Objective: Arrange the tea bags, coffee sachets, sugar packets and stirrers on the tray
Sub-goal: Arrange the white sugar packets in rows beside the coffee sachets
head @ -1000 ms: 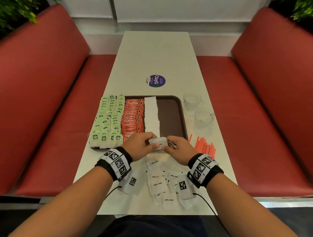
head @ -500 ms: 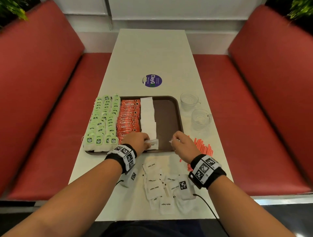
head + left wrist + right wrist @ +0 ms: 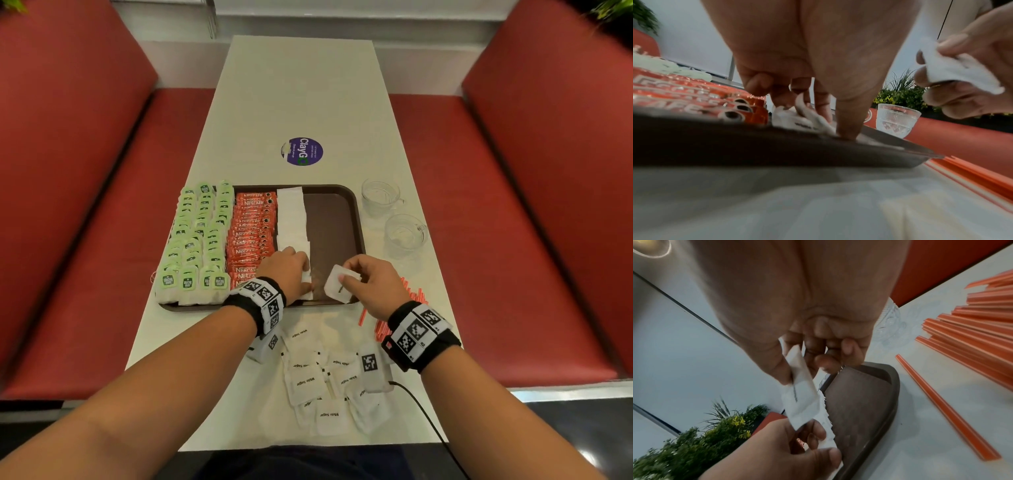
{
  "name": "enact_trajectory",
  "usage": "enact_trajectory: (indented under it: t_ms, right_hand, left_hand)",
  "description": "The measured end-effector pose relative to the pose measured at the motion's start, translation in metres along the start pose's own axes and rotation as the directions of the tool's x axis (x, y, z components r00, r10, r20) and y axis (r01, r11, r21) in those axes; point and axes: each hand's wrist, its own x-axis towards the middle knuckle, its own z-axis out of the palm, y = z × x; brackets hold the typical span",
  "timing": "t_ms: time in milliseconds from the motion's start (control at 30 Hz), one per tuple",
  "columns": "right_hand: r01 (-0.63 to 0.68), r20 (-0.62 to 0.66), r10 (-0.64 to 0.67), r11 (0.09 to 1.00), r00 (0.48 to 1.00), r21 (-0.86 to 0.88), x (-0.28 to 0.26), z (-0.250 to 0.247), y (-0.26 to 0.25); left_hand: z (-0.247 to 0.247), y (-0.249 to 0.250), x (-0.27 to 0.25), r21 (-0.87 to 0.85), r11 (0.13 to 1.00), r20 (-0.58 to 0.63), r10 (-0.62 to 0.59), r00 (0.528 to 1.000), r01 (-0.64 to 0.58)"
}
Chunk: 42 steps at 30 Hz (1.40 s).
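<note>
While pinched between the thumb and fingers (image 3: 786,368) of the right hand (image 3: 375,284), held just above the near edge of the dark brown plastic tray (image 3: 334,219): one white paper sugar packet (image 3: 337,284). Pressed onto the tray floor by the curled fingers (image 3: 823,104) of the left hand (image 3: 284,272), at the near end of the white packet row: another white sugar packet (image 3: 797,121). Beside that row, red coffee sachets (image 3: 251,233), then green tea bags (image 3: 197,240). On the white bench (image 3: 301,102), near the body: loose sugar packets (image 3: 318,383); to the right, orange plastic stirrers (image 3: 972,331) and two clear glass cups (image 3: 394,216).
</note>
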Motion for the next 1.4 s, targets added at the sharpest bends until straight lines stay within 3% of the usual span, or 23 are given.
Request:
enact_trajectory:
  t_ms: [100, 167, 233, 300, 367, 433, 533, 633, 733, 933, 1400]
  right_hand:
    - [-0.043, -0.031, 0.045, 0.997, 0.998, 0.067, 0.008, -0.003, 0.003]
    - [-0.082, -0.039, 0.092, 0.976, 0.995, 0.203, 0.012, -0.004, 0.003]
    - [-0.088, -0.05, 0.104, 0.963, 0.993, 0.257, 0.017, -0.005, 0.001]
    - [-0.085, -0.049, 0.104, 0.951, 0.993, 0.296, 0.023, -0.004, -0.002]
    - [-0.1, -0.039, 0.12, 0.936, 0.992, 0.338, 0.03, -0.002, -0.003]
    - [-0.117, -0.061, 0.142, 0.946, 0.988, 0.301, 0.039, -0.002, 0.0]
    - [-0.139, -0.123, 0.129, 0.987, 0.984, -0.085, 0.054, -0.004, 0.013]
    - [-0.172, -0.106, 0.138, 0.865, 0.985, -0.472, 0.058, -0.002, 0.018]
    - [-0.192, -0.093, 0.172, 0.762, 0.981, -0.618, 0.061, 0.004, 0.019]
    - [-0.18, -0.021, 0.233, 0.688, 0.972, -0.703, 0.067, 0.004, 0.017]
    - [-0.184, 0.044, 0.27, 0.757, 0.962, -0.627, 0.045, 0.017, 0.017]
  left_hand:
    - [-0.008, -0.001, 0.005, -0.034, 0.999, -0.028, 0.036, 0.999, -0.037]
    - [-0.017, 0.002, 0.006, -0.253, 0.964, -0.102, 0.057, 0.993, -0.082]
    - [-0.028, 0.006, 0.006, -0.474, 0.873, -0.131, 0.061, 0.989, -0.117]
    - [-0.036, 0.009, 0.007, -0.549, 0.82, -0.131, 0.108, 0.985, -0.163]
    - [-0.043, 0.01, 0.015, -0.505, 0.837, -0.133, 0.165, 0.977, -0.21]
    - [-0.053, 0.006, 0.032, -0.445, 0.871, -0.164, 0.148, 0.975, -0.207]
    - [-0.073, -0.006, 0.073, -0.368, 0.922, -0.266, 0.022, 0.964, -0.123]
    - [-0.085, -0.02, 0.114, -0.294, 0.955, -0.299, -0.06, 0.952, -0.032]
    - [-0.082, -0.029, 0.146, -0.237, 0.971, -0.235, -0.101, 0.967, 0.044]
    - [-0.067, -0.033, 0.181, -0.195, 0.973, -0.126, -0.149, 0.981, 0.123]
    - [-0.053, -0.041, 0.198, -0.053, 0.964, 0.008, -0.259, 0.966, 0.259]
